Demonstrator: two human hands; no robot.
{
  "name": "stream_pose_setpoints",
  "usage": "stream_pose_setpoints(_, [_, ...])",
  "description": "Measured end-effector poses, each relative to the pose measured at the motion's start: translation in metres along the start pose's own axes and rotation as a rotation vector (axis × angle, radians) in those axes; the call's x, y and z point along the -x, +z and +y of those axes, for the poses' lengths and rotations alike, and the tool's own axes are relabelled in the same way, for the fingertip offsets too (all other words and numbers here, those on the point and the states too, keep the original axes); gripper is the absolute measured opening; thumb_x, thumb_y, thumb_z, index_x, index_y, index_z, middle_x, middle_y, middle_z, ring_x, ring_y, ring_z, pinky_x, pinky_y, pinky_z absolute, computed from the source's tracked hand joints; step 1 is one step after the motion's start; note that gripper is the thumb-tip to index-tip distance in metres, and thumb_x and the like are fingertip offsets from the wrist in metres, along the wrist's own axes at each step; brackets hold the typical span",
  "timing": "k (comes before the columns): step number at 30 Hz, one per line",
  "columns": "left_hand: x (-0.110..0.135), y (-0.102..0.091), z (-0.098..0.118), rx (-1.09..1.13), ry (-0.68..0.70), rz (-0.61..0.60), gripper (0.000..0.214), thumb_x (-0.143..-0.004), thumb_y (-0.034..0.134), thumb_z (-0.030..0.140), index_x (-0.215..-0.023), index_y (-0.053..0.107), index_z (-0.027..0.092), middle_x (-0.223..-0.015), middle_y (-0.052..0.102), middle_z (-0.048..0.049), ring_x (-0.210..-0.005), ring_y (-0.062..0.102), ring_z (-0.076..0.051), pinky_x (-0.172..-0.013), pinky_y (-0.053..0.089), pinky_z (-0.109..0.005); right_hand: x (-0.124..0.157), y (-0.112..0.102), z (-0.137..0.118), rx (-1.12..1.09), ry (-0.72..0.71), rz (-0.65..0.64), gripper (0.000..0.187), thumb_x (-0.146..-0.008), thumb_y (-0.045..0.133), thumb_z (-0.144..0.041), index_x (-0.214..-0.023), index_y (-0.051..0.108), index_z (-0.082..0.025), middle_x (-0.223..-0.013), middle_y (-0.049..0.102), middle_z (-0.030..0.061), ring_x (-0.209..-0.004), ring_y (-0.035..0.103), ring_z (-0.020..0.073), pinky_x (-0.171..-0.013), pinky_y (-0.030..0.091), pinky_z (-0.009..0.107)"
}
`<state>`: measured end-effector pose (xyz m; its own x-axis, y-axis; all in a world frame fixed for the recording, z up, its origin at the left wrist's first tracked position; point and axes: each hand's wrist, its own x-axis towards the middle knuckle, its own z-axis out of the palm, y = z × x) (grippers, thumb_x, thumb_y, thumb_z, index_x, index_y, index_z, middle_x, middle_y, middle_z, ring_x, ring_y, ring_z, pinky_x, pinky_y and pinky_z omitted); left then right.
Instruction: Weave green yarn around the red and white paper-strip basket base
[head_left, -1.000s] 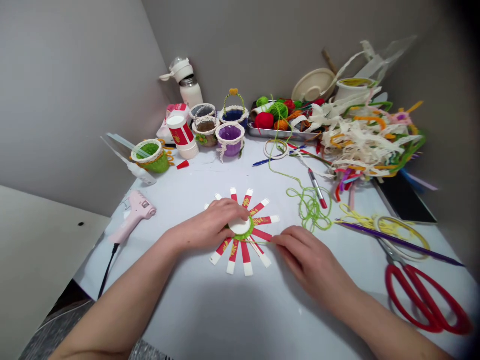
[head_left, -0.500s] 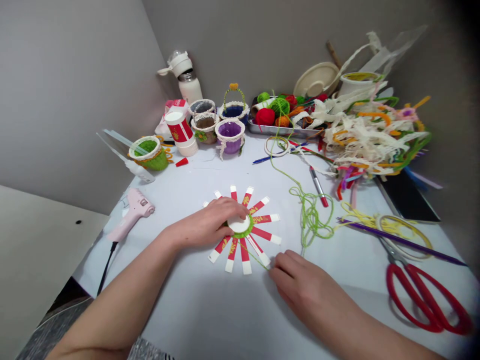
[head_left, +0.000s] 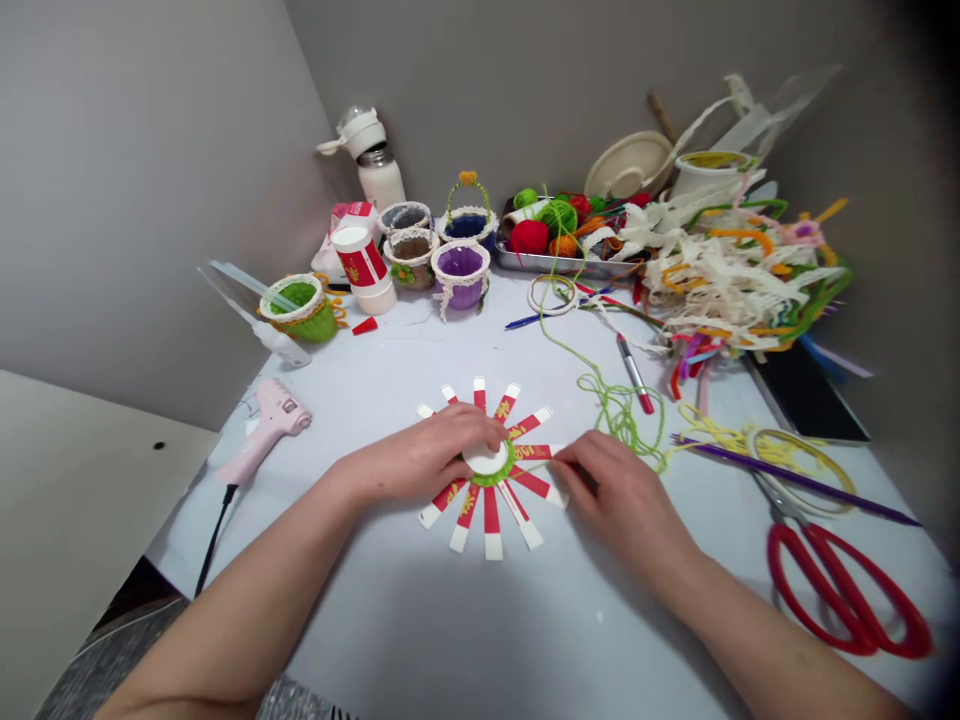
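Red-handled scissors: lying on the pale counter, at the near right.
Right hand: thumb and fingertips pinched together, the right hand holding a strand of green yarn over the cup's right-hand strips.
Left hand: fingers bent, tips on the cup's white base; the left hand has its thumb by the green band, and whether it grips or just presses I cannot tell.
Slit paper cup: spread flat between the hands, the slit paper cup has red-and-white strips fanned outward and a green woven band around its base.
Pink glue gun: on its side, at the left.
Purple stick: slanting across a pale hoop, at the right.
Marker: silver and red, beyond the loose yarn.
Finished baskets: a green basket at the left; a purple basket farther back.
Metal tray: filled with yarn balls, the metal tray sits near the wall.
Lace heap: tangled, right of the tray.
Bottle: cream-coloured, lid flipped up, back left.
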<state>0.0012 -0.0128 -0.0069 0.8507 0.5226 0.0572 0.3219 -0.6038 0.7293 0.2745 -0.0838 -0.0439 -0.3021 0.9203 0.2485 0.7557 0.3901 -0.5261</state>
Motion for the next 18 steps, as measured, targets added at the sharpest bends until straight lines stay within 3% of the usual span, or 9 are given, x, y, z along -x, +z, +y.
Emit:
stream_pose_setpoints(6, [0.0, 0.002, 0.006, 0.008, 0.016, 0.013, 0.039, -0.091, 0.052, 0.001, -0.123, 0.06, 0.023, -0.143, 0.065, -0.0105, -0.137, 0.057, -0.027, -0.119, 0.044, -0.05, -0.007, 0.004, 0.003, -0.044, 0.072, 0.015, 0.018, -0.103, 0.056, -0.023, -0.088, 0.066, -0.021, -0.083, 0.065, 0.004, -0.079, 0.062, 0.0204, -0.072, 0.047, 0.033])
stream_pose_setpoints(12, [-0.003, 0.012, 0.007, -0.051, -0.049, 0.097, 0.036, -0.091, 0.072, 0.019, -0.124, 0.058, 0.02, -0.152, 0.053, -0.0176, -0.145, 0.049, -0.034, -0.119, 0.043, -0.052, -0.007, 0.004, 0.003, -0.033, 0.06, 0.025, 0.018, -0.103, 0.057, -0.023, -0.088, 0.067, -0.021, -0.083, 0.066, 0.0039, -0.08, 0.063, 0.0211, -0.073, 0.047, 0.033])
stream_pose_setpoints(18, [-0.007, 0.019, 0.001, -0.13, -0.102, 0.139, 0.034, -0.097, 0.073, 0.028, -0.127, 0.058, 0.022, -0.13, 0.063, -0.0129, -0.126, 0.056, -0.032, -0.109, 0.048, -0.052, -0.005, 0.002, 0.003, -0.037, 0.052, 0.013, 0.017, -0.103, 0.056, -0.022, -0.091, 0.068, -0.022, -0.085, 0.066, 0.0046, -0.082, 0.064, 0.0213, -0.073, 0.049, 0.033])
